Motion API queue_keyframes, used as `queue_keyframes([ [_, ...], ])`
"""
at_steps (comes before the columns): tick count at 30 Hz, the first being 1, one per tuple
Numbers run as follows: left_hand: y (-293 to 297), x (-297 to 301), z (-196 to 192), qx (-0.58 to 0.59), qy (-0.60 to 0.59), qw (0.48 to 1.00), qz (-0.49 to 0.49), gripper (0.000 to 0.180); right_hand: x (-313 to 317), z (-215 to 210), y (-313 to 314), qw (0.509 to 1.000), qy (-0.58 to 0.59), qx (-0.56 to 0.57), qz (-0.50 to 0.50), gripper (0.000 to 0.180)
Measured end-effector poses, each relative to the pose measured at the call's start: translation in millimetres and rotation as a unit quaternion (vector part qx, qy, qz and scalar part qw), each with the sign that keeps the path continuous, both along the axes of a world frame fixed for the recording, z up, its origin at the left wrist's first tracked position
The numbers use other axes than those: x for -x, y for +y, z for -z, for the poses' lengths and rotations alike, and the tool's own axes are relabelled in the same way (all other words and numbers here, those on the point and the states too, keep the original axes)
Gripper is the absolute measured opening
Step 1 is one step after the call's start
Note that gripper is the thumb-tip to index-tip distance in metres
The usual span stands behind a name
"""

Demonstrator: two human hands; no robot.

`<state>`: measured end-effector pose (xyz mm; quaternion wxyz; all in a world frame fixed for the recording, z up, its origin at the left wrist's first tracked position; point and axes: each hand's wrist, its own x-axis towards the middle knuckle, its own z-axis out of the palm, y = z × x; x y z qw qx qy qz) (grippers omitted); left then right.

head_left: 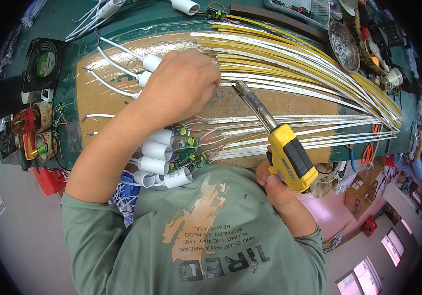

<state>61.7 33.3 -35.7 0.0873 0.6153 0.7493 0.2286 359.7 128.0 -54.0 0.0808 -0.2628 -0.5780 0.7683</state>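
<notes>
My left hand (181, 84) is closed over the left ends of the LED strips, fingertips curled down. What they pinch is hidden under the hand. My right hand (276, 189) grips a yellow and black soldering gun (293, 156) from below. Its long metal tip points up and left, reaching the strip ends just right of my left fingers. White and yellow LED strips (279, 61) fan out to the right. Beside my left hand lie white cylindrical housings (152, 62) with white cables. Nearer me, more white housings (153, 164) connect by green circuit boards (187, 142) and thin wires to white LED strips (294, 129).
A brown board (93, 73) covers part of the green tabletop (71, 105). At the left stands a black fan (43, 65). Far right are a clear plastic tray (302, 12), a dark oval dish (343, 46) and orange-handled pliers (368, 152). A red box (48, 181) sits lower left.
</notes>
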Motion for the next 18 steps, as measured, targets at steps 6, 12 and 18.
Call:
queue_keyframes([
  [6, 0.0, -0.1, -0.2, -0.006, -0.001, 1.0, -0.001, 0.007, -1.7, 4.2, -2.4, 1.0, -0.012, 0.008, 0.024, 0.074],
  [12, 0.5, -0.2, -0.3, 0.001, -0.003, 1.0, -0.002, 0.007, 0.3, 2.8, -2.4, 1.0, -0.01, 0.006, 0.025, 0.075],
  [18, 0.5, -0.5, -2.3, -0.003, -0.002, 1.0, -0.001, 0.007, 1.3, 2.9, -4.0, 0.998, 0.009, 0.026, 0.05, 0.077],
])
